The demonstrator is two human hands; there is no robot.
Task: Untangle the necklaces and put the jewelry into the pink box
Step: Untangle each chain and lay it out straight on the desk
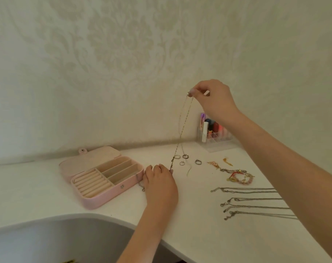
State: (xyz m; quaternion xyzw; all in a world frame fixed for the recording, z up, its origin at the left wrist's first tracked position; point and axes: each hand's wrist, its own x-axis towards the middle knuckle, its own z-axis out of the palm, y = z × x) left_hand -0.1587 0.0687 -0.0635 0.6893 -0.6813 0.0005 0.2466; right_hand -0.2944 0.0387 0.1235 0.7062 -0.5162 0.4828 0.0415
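My right hand (214, 99) is raised high and pinches the top of a thin gold necklace (182, 130), which hangs down as a loop. My left hand (159, 182) rests on the white table (189, 224) and holds the necklace's lower end at its fingertips. Just left of that hand, the pink box (102, 179) lies open, showing ring rolls and long compartments. A short chain (139, 182) drapes over the box's right edge. Several rings (184, 158) lie beyond my left hand. Several silver necklaces (252, 203) lie straight in rows at the right, partly hidden by my right forearm.
Beaded bracelets (239, 176) and small gold pieces (227, 161) lie right of the rings. A clear organiser with cosmetics (214, 133) stands against the patterned wall. The table's curved front edge (104, 215) runs across the lower left.
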